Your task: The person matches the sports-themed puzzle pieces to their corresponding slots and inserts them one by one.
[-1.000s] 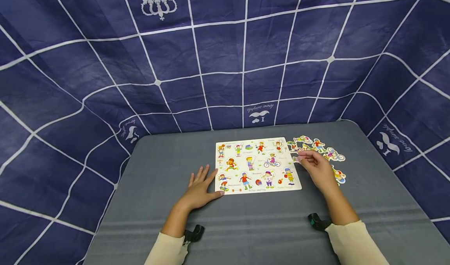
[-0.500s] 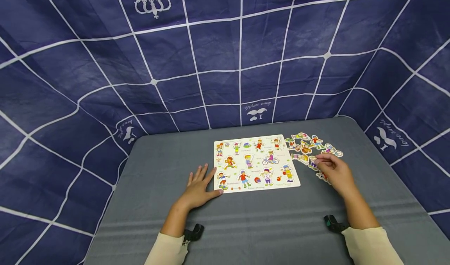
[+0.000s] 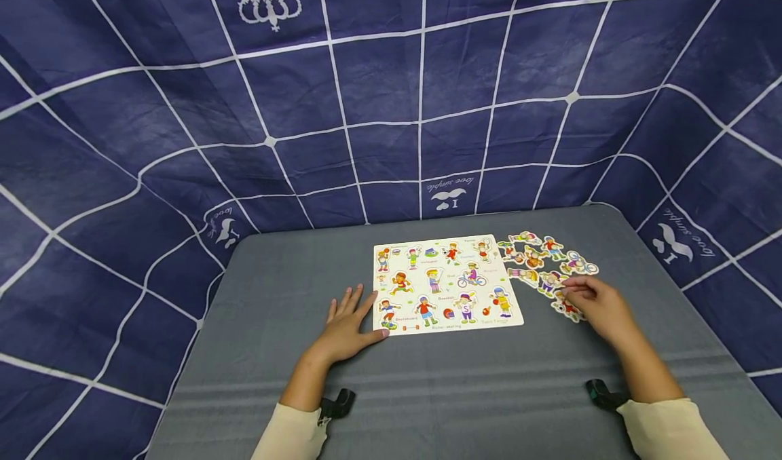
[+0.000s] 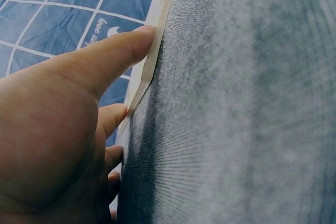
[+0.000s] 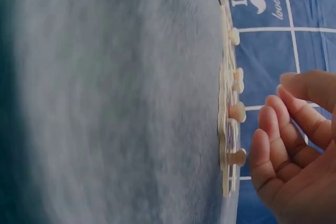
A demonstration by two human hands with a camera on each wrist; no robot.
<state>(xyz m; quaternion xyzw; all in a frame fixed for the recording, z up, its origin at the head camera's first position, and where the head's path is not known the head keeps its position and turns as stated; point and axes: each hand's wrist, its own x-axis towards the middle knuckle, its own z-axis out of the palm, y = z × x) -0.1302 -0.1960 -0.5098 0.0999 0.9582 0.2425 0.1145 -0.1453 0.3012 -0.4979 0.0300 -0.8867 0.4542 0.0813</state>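
Note:
A white wooden puzzle board (image 3: 449, 285) printed with children playing sports lies on the grey table. My left hand (image 3: 343, 328) rests at its left edge with fingers spread; the thumb (image 4: 123, 51) touches the board's edge near the front corner. Cut-out puzzle pieces (image 3: 533, 259) lie in a loose cluster right of the board, and the right wrist view shows small wooden knobs (image 5: 238, 112) on them. My right hand (image 3: 601, 309) hovers over the right side of this cluster. Its fingers are loosely bent, thumb close to index finger, with nothing visible between them.
The table (image 3: 476, 392) is covered in grey cloth. A dark blue curtain (image 3: 391, 107) with white grid lines stands along the back and both sides. A black wrist camera (image 3: 605, 395) sits at each wrist.
My right hand has moved rightward, from beside the board's right edge across the puzzle pieces to the cluster's right side, uncovering several pieces. The left hand stays in place at the board.

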